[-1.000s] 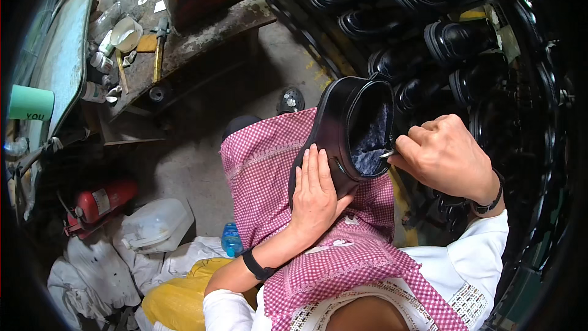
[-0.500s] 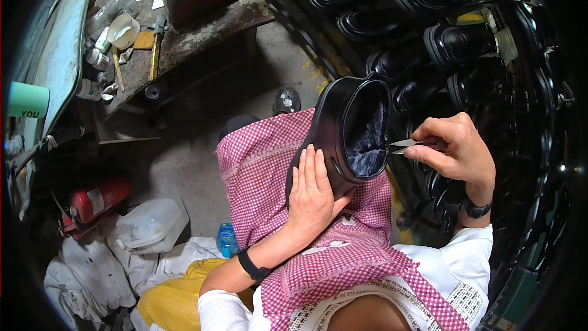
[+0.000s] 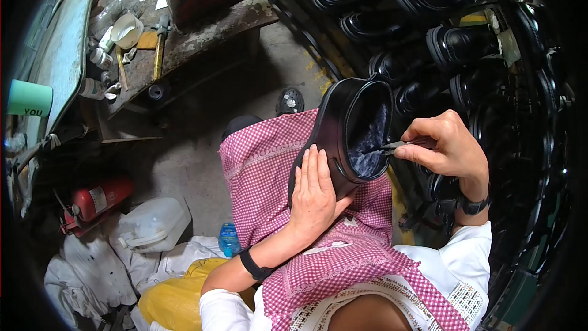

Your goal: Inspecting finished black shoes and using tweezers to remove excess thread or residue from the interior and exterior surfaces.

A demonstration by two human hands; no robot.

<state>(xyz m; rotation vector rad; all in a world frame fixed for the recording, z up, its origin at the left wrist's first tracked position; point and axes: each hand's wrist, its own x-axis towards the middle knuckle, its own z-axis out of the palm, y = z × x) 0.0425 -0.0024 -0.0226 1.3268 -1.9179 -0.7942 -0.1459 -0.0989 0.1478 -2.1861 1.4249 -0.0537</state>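
Head view: a black shoe [image 3: 349, 135] is propped on the lap, opening facing right. It is steadied by the left hand [image 3: 313, 193], laid flat against its side. Small snips [image 3: 405, 143], pinched in the right hand [image 3: 447, 147], are pointed leftward into the opening.

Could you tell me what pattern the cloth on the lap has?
Pink-and-white check on the cloth, clearest in the head view.

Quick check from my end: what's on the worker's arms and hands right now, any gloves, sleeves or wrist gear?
No gloves: both the left hand and right hand are bare. White sleeves are pushed well up the forearms. Each wrist carries a dark band: a black strap on the left, a watch-like band on the right.
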